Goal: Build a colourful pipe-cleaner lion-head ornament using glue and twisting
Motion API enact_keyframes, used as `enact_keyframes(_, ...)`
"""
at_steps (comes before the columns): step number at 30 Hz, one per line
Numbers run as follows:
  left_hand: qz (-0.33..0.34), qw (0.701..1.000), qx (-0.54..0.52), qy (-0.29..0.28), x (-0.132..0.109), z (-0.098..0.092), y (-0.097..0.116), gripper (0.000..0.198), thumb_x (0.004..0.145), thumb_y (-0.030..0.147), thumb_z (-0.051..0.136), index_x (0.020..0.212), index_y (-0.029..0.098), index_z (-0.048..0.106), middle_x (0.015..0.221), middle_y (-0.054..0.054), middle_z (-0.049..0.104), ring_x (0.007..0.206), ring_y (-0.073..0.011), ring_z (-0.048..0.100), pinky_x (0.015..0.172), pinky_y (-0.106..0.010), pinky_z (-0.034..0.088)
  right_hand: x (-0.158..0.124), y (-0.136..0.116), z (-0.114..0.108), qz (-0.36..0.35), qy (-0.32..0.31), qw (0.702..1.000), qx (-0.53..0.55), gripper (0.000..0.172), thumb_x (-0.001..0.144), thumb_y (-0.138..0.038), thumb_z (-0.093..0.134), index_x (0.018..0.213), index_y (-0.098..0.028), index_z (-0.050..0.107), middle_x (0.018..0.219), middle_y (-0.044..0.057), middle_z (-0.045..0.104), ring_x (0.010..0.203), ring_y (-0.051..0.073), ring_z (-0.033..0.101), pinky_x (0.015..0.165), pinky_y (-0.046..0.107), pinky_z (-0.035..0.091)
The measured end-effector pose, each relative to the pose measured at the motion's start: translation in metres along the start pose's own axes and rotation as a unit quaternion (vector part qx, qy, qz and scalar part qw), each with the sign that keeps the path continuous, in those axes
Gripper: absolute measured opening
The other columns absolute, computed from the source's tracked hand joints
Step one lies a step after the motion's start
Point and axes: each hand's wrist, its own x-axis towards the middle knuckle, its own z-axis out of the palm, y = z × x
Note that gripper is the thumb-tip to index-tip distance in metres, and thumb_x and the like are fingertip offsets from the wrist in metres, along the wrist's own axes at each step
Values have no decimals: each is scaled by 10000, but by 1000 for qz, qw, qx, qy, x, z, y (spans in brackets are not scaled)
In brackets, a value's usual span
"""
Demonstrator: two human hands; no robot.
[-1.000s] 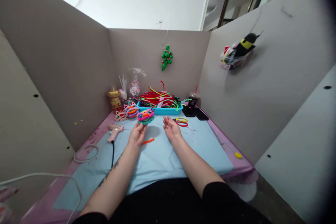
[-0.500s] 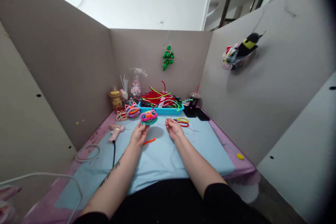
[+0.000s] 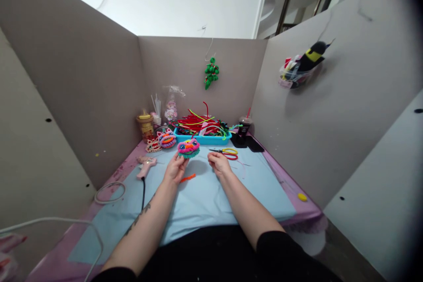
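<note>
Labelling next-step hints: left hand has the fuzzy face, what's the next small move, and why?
Probably the right hand reaches for the orange pipe-cleaner piece: it lies loose on the mat near both hands, while the left hand holds the fuzzy face up.

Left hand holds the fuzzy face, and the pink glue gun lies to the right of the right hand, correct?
No. The left hand does hold the fuzzy face, but the pink glue gun lies left of that hand, by the head view.

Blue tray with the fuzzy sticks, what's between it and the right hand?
The scissors with yellow and red handles lie on the light blue mat between the right hand and the blue tray, seen in the head view.
</note>
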Motion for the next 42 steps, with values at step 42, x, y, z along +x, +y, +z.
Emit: enact_keyframes(42, -28, 999, -1, -42, -8, 8, -4, 494, 773, -21, 563, 1226, 175, 541, 1069, -81, 665, 938, -146, 653, 958, -292, 459, -28, 13, 29, -11, -172, 985, -29, 312, 506, -301, 812, 750, -172, 667, 617, -41, 604, 508, 69, 451, 497, 193, 327)
